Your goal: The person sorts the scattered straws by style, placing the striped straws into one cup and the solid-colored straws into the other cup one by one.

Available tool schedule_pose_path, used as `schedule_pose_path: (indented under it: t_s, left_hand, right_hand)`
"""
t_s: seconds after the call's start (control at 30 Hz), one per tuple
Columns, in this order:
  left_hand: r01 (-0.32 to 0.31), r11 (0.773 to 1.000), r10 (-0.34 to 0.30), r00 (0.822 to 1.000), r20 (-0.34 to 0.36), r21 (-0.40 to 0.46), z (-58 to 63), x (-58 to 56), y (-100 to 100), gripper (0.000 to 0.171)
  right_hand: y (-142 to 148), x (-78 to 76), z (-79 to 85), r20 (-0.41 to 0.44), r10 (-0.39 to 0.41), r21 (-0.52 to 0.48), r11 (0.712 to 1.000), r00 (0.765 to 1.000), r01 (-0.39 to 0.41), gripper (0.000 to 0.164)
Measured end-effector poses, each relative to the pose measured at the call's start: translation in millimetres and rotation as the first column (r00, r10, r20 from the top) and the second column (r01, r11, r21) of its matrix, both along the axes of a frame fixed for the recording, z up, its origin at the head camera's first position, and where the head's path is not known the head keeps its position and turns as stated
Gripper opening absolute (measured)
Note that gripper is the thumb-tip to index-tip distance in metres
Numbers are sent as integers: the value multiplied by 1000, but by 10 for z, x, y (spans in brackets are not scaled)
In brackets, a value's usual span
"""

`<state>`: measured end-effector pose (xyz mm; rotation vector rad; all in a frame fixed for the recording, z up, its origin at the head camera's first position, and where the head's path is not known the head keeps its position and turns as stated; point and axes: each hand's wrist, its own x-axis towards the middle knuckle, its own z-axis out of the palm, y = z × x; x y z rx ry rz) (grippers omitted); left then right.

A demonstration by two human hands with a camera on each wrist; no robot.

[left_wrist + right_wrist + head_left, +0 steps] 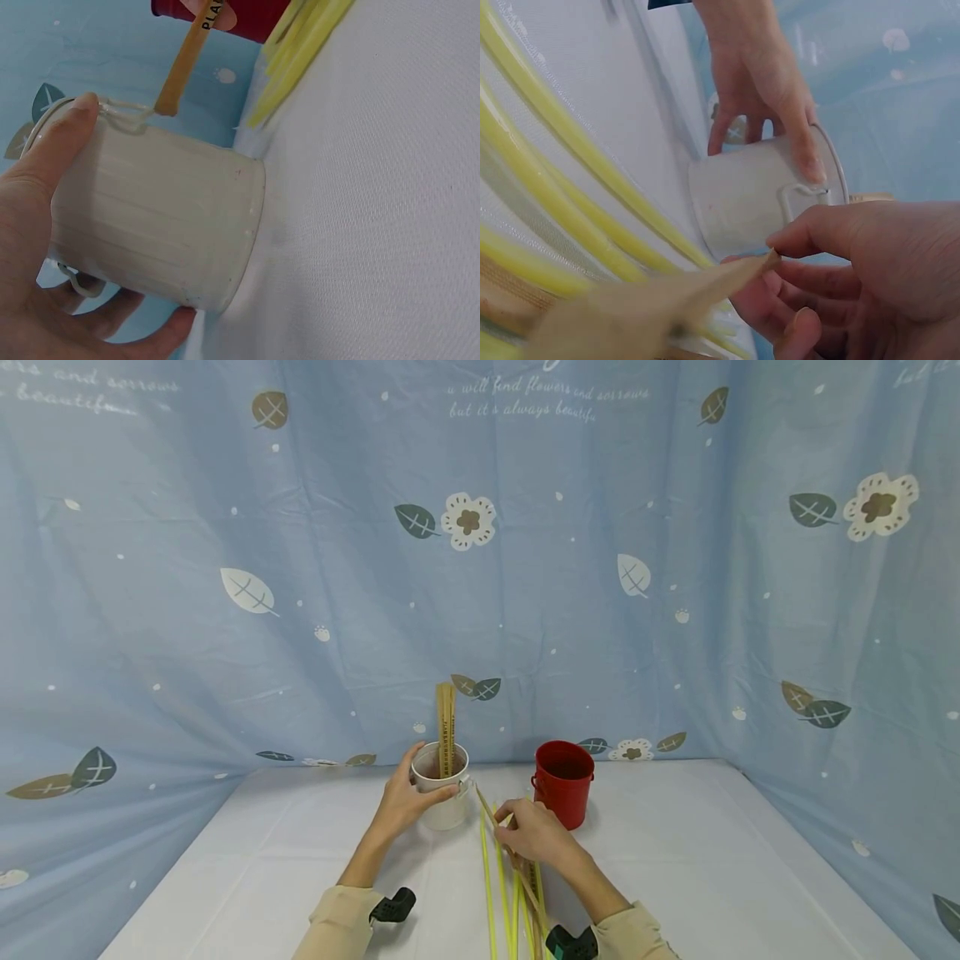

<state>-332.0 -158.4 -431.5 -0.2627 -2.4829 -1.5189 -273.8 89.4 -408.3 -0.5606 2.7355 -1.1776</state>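
Note:
A white metal bucket (445, 811) with small side handles stands on the table. My left hand (403, 803) grips it near the rim, thumb on the near side and fingers around the far side. Several long, flat brown strips (446, 727) with dark print stand upright in it. Between thumb and fingers, my right hand (534, 833) pinches a similar printed brown strip (187, 64) near its far end. That end points at the bucket's handle, outside the wall, and the rest slants back toward me over long yellow sticks (488, 881).
A red bucket (567, 789) stands right of the white one, just behind my right hand. More brown strip shows among the yellow sticks on the white tabletop (247, 860). A blue patterned curtain (337, 568) hangs along the back and sides.

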Motion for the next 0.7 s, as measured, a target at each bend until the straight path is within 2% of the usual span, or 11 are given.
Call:
schedule_pose_path:
  t_s: [0.47,0.7]
  left_hand:
    - [-8,1000,8,1000,3,0,2,3,8,104]
    - [-8,1000,8,1000,3,8,4,8,8,104]
  right_hand:
    - [-3,-33,18,-39,-17,-51,999,999,15,28]
    - [5,-36,54,-83,-37,-40,999,996,34,32]
